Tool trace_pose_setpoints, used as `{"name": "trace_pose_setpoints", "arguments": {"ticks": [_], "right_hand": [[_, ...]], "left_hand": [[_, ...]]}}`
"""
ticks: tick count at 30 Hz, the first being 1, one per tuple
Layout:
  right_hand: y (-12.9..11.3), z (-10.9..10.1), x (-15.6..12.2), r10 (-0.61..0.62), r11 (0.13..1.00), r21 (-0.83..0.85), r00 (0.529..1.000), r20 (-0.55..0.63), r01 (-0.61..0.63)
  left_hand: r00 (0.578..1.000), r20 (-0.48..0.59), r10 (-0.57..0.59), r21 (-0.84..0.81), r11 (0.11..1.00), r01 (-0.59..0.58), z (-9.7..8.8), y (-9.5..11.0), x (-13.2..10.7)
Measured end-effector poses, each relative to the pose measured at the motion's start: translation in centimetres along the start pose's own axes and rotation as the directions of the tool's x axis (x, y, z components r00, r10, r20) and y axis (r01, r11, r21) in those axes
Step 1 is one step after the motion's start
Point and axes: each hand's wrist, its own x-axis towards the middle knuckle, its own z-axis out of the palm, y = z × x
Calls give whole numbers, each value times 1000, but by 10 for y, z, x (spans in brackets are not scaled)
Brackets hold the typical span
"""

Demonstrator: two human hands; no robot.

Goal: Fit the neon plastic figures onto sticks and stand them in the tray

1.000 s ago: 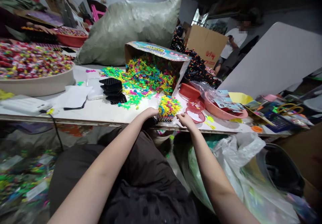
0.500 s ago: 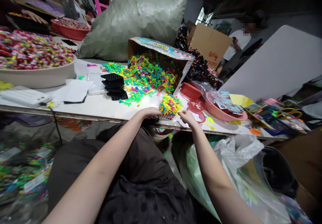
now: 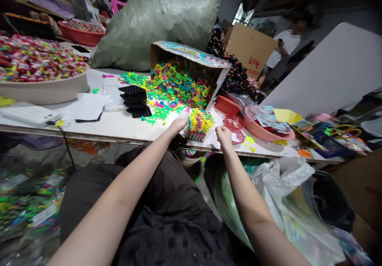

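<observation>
A dense cluster of small plastic toy pieces point(image 3: 200, 119), yellow, pink and blue, stands packed together near the table's front edge. Its lower part shows a row of coloured ends. My left hand point(image 3: 180, 126) is closed right against the cluster's left side; what its fingers grip is hidden. Below that hand is a black grid-like piece point(image 3: 178, 142). On the other side, my right hand point(image 3: 223, 135) is closed, a small gap away from the cluster; anything pinched in it is too small to make out. Behind, loose pieces point(image 3: 179, 85) spill from a tipped cardboard box point(image 3: 191, 53).
Black grid pieces point(image 3: 134, 98) are stacked left of the spill. Red baskets point(image 3: 234, 126) and a pink basin point(image 3: 268, 132) lie to the right. A beige tub point(image 3: 44, 90) of wrapped items stands left. A big sack point(image 3: 158, 23) is behind; a person point(image 3: 283, 47) stands farther back.
My left hand has risen slightly beside the cluster, and more of the cluster's lower rows shows. My right hand has shifted slightly right, away from it.
</observation>
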Motion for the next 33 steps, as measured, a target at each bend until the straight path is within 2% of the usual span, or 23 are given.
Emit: {"name": "trace_pose_setpoints", "arguments": {"ticks": [6,10,13,18,21,23,25,28,30,33], "right_hand": [[-12,-10,15,52,997,-70,983,177,-41],[-19,-17,33,39,994,-105,970,238,-14],[-24,-21,48,-15,990,-129,963,269,52],[-31,-24,69,-118,939,-266,930,347,218],[-35,-25,75,-135,934,-264,924,359,239],[-37,-26,75,-168,938,-229,922,350,258],[-38,-26,74,-211,944,-174,920,331,279],[-37,-25,73,-250,953,-98,928,276,286],[-35,-22,75,-266,953,-83,934,239,293],[-32,-15,85,-262,950,-110,937,230,292]], "left_hand": [[988,-64,137,203,972,-122,-8,-2,17],[976,-38,213,288,938,-193,-14,8,31],[971,47,236,323,916,-238,-17,18,41],[944,232,234,323,897,-302,-26,28,49],[929,325,175,320,904,-283,-33,31,54],[915,361,179,301,906,-296,-35,32,56],[906,331,263,247,903,-352,-34,32,58],[891,188,412,122,891,-438,-26,28,64],[897,99,431,76,895,-439,-19,22,70],[913,46,405,117,906,-407,-15,15,82]]}}
